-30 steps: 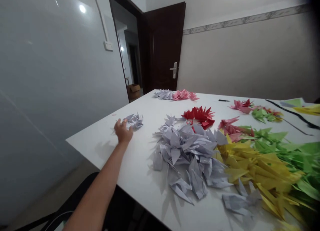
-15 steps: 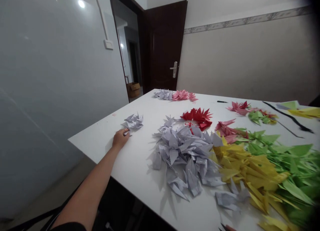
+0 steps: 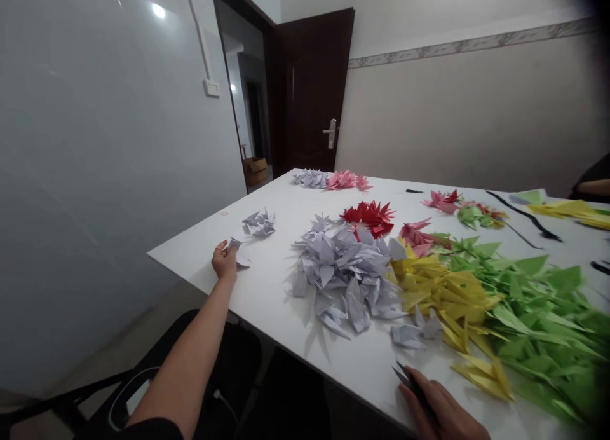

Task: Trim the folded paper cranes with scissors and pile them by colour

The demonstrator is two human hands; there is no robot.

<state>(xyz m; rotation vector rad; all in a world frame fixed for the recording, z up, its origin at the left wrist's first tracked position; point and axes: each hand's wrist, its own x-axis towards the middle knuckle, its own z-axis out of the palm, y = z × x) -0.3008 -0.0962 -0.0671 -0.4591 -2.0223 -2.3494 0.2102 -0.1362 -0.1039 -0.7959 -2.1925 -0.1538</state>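
My left hand [image 3: 225,261] is closed on a small pale lilac folded paper piece [image 3: 235,243] over the table's left part. Another lilac piece [image 3: 243,261] lies just right of that hand, and a small lilac cluster [image 3: 260,223] sits beyond it. At the bottom right, my right hand [image 3: 436,405] grips dark pointed tweezers [image 3: 410,383], tips apart. A large lilac paper pile [image 3: 345,268] lies mid-table, with yellow [image 3: 443,290] and green [image 3: 538,306] folded pieces to its right. Loose lilac pieces [image 3: 413,332] rest above the tweezers.
On the white table [image 3: 190,246] are red [image 3: 369,217] and pink [image 3: 343,180] paper clusters, a black pen [image 3: 414,191] and a black strip [image 3: 524,214]. Another person's arm [image 3: 593,187] shows at the far right. Below the near edge stands a black chair [image 3: 243,357].
My left hand has lifted slightly, raising a lilac piece. My right hand with the tweezers has come further into view. The view has shifted, and a person's arm now shows at the right edge.
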